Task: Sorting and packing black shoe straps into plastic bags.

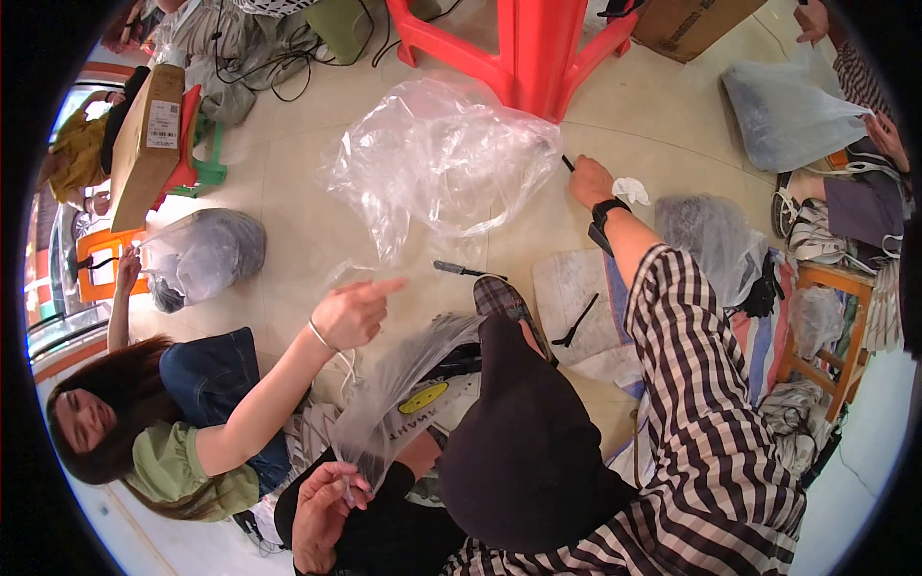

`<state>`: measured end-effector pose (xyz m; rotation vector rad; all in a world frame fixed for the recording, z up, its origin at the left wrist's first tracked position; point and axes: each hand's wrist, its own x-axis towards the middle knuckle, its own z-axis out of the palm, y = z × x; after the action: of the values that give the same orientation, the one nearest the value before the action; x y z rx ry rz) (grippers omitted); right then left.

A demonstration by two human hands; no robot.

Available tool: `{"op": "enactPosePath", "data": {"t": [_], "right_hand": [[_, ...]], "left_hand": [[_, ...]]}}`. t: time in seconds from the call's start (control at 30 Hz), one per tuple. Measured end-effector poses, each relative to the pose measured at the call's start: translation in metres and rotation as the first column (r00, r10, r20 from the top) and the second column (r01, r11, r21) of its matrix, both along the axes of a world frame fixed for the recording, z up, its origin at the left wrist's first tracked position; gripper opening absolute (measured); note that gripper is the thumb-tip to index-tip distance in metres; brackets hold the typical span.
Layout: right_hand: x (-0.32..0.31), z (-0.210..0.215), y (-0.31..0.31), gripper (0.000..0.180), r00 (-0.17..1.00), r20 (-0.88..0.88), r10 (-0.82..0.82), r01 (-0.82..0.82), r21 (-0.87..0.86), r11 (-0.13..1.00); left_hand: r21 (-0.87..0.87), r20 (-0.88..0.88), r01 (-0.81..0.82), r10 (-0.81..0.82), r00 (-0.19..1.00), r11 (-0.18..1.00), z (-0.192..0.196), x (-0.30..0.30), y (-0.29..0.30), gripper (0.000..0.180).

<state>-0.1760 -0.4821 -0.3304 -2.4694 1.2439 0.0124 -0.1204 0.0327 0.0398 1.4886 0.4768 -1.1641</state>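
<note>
My left hand (331,514) is closed on the gathered mouth of a clear plastic bag (399,379), which stretches up beside my black-clad knee. Dark items show inside the bag. My right hand (591,182) reaches out over the floor, its fingers closed around a thin black piece (568,163) whose kind I cannot make out; only its tip shows. Just left of that hand lies a large crumpled clear plastic sheet or bag (442,158). A black long-handled tool (456,269) lies by my shoe, and a slim black forked piece (576,322) rests on a white woven sack (567,288).
At left, a seated person's hand (351,312) points over my bag. A red plastic stool (523,58) stands ahead. Filled bags (206,254) sit at left; another grey bag (706,240) is right of my arm. A person at far right holds a bag (788,110).
</note>
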Motion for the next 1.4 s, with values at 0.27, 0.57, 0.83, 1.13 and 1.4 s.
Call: {"op": "enactPosePath", "data": {"t": [0.27,0.57,0.83,1.13,1.4], "right_hand": [[-0.093,0.081,0.043,0.012,0.826,0.301,-0.477,-0.054,0.884,0.465],[-0.188,0.210,0.120,0.021,0.835,0.452,-0.313,-0.281,0.841,0.463],[-0.074,0.321,0.140,0.014,0.455,0.737,0.500,-0.843,0.176,0.509],[0.031,0.340,0.208,0.013,0.141,0.532,0.835,-0.985,-0.006,0.170],[0.036,0.296,0.222,0.024,0.180,0.633,0.753,-0.981,0.058,0.185]], "left_hand": [[-0.079,0.075,0.061,-0.055,0.996,0.995,0.007,-0.013,-0.007,0.024],[-0.129,0.202,0.136,-0.108,0.973,0.982,0.015,-0.015,-0.034,0.026],[-0.329,0.459,0.192,-0.021,0.888,0.925,0.041,0.008,-0.075,0.052],[-0.502,0.563,0.253,0.090,0.822,0.827,0.102,-0.010,-0.083,0.061],[-0.474,0.628,0.248,0.127,0.768,0.845,0.113,-0.036,-0.079,0.062]]}}
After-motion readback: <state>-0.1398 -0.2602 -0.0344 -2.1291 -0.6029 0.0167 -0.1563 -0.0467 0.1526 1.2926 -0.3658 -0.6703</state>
